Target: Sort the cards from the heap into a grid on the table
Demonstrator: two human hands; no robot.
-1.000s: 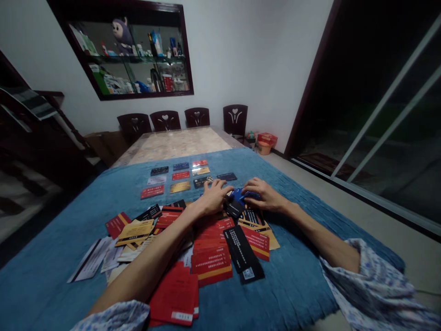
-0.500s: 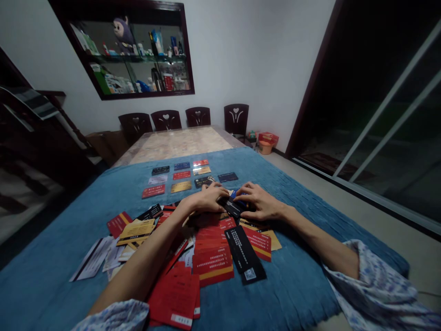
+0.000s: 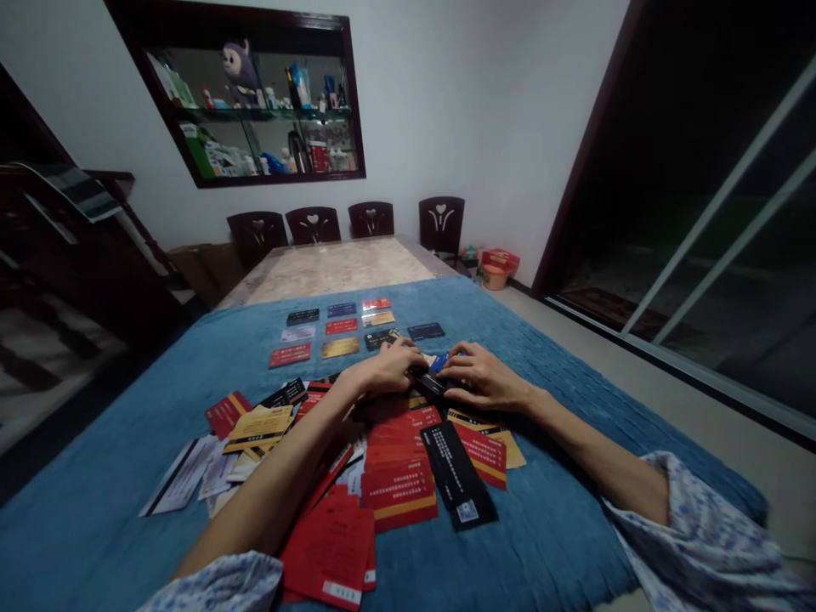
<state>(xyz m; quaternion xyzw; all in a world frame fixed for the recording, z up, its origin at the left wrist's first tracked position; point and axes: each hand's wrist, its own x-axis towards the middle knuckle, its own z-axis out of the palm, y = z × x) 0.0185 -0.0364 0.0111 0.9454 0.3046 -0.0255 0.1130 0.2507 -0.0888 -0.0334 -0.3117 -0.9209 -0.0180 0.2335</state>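
Observation:
In the head view a small black card (image 3: 429, 384) lies between my hands, tilted over the far end of a card pile. My left hand (image 3: 390, 367) curls its fingers round the card's left end, its fingertips partly hidden. From the other side, my right hand (image 3: 488, 379) grips its right edge, with thumb low and bent fingers above. A blue card (image 3: 439, 363) shows just behind the black one. Below my hands spread red cards (image 3: 399, 484), a long black card with a QR code (image 3: 454, 467) and yellow cards (image 3: 510, 446).
Several cards, among them a gold card (image 3: 340, 347) and a dark blue card (image 3: 426, 331), lie in rows beyond my hands. Left of my forearm are yellow cards (image 3: 258, 429) and a white card (image 3: 178, 476). A blue cloth (image 3: 548, 527) covers this table end; chairs (image 3: 441, 223) stand behind.
The black card between my hands has tipped, showing less of its face. My left fingers have curled in more closely. The whole view has shifted slightly; the other cards lie as before.

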